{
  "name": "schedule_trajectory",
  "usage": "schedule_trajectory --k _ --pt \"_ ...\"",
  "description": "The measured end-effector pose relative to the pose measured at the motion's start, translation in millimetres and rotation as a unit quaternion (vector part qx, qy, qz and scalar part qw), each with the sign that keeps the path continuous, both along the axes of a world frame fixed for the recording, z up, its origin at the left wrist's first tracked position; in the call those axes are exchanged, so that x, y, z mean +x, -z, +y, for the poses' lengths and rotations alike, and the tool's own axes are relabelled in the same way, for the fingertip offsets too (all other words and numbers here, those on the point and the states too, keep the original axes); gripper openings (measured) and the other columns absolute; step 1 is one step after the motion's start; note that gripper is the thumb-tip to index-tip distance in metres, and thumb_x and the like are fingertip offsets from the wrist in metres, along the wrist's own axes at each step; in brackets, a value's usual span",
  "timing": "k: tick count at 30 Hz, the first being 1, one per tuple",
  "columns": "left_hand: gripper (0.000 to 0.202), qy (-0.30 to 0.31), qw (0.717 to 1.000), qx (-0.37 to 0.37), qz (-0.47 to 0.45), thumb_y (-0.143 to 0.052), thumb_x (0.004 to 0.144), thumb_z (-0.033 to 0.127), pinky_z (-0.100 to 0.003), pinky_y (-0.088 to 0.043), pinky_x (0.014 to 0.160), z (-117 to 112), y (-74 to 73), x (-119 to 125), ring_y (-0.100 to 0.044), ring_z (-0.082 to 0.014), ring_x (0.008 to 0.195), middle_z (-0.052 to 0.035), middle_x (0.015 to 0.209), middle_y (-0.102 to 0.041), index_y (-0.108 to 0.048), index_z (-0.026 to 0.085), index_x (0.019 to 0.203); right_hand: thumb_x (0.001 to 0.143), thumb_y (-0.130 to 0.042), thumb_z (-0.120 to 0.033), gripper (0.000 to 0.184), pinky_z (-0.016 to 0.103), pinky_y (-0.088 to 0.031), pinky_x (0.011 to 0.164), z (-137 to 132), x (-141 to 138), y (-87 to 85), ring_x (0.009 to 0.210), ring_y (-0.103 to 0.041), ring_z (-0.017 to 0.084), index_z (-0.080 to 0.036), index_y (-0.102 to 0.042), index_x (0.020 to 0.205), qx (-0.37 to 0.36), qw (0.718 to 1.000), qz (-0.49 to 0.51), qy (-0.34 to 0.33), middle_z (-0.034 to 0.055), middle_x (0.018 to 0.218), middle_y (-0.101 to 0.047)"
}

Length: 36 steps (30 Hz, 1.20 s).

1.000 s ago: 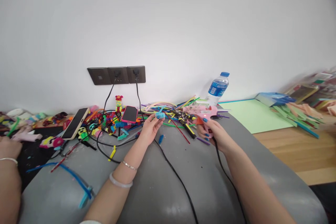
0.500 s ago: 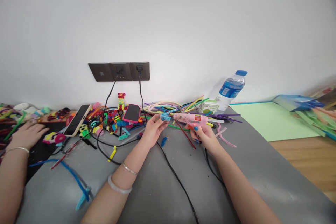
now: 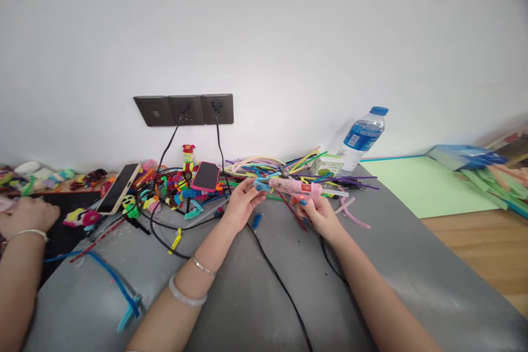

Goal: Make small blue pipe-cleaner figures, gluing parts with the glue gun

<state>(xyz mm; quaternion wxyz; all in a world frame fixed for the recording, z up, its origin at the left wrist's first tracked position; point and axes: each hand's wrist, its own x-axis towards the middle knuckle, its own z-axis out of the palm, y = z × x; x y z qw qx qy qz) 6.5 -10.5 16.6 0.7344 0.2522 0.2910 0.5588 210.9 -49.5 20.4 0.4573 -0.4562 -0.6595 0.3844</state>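
My right hand [image 3: 319,213] grips a pink glue gun [image 3: 295,187] by its handle, nozzle pointing left. My left hand [image 3: 241,203] pinches a small light-blue piece [image 3: 261,183] right at the nozzle tip. Both hands hover over a grey mat [image 3: 264,280], in front of a heap of coloured pipe cleaners [image 3: 272,168]. The gun's black cable [image 3: 330,264] trails back along my right forearm. Two bracelets sit on my left wrist.
Another person's hand [image 3: 27,214] rests at the far left among craft bits. Two phones [image 3: 117,188] [image 3: 205,176] lie near black cables plugged into wall sockets [image 3: 184,109]. A water bottle [image 3: 363,135], a small carton [image 3: 328,165] and a green sheet [image 3: 424,187] stand on the right.
My right hand brought the glue gun leftward until its nozzle met the blue piece in my left hand. The other person's hand shifted on the left side.
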Motion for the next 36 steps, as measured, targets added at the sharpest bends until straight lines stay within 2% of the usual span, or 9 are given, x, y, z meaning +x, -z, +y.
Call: schedule_trajectory --k 4,9,20,36 --pt "0.043 -0.004 1.000 0.001 -0.001 -0.090 0.055 0.021 -0.022 -0.057 0.064 0.2 0.4 -0.7 -0.072 -0.0142 0.067 -0.0007 0.074 -0.073 -0.066 0.016 0.089 0.089 -0.043 -0.069 0.055 0.026 -0.030 0.046 0.7 -0.6 1.8 0.044 -0.032 0.010 -0.017 -0.055 0.072 0.012 1.000 -0.005 -0.002 -0.0041 0.047 -0.040" --pt "0.042 -0.006 1.000 0.006 -0.007 -0.090 0.055 0.020 -0.023 -0.057 0.065 0.5 1.1 -1.0 -0.071 -0.0147 0.068 -0.0009 0.075 -0.073 -0.066 0.015 0.089 0.089 -0.042 -0.068 0.057 0.026 -0.029 0.045 0.9 -0.2 1.4 0.045 -0.032 0.010 -0.020 -0.044 0.059 0.018 1.000 -0.020 -0.008 -0.0021 0.048 -0.040" --pt "0.040 -0.015 1.000 0.010 0.007 -0.089 0.056 0.021 -0.021 -0.056 0.065 0.3 -1.2 -1.5 -0.071 -0.0126 0.067 0.0010 0.074 -0.073 -0.066 0.017 0.088 0.090 -0.042 -0.064 0.056 0.026 -0.028 0.046 2.3 4.1 5.9 0.046 -0.033 0.010 -0.020 -0.043 0.056 0.020 0.999 -0.051 -0.001 -0.0010 0.049 -0.041" --pt "0.040 -0.046 0.999 0.010 0.008 -0.089 0.057 0.021 -0.023 -0.055 0.067 0.7 -4.0 -3.7 -0.071 -0.0144 0.071 0.0005 0.075 -0.072 -0.065 0.017 0.089 0.086 -0.041 -0.073 0.060 0.027 -0.025 0.046 -0.7 4.1 1.1 0.046 -0.030 0.011 -0.022 -0.040 0.056 -0.001 0.999 -0.037 0.012 -0.0018 0.046 -0.037"
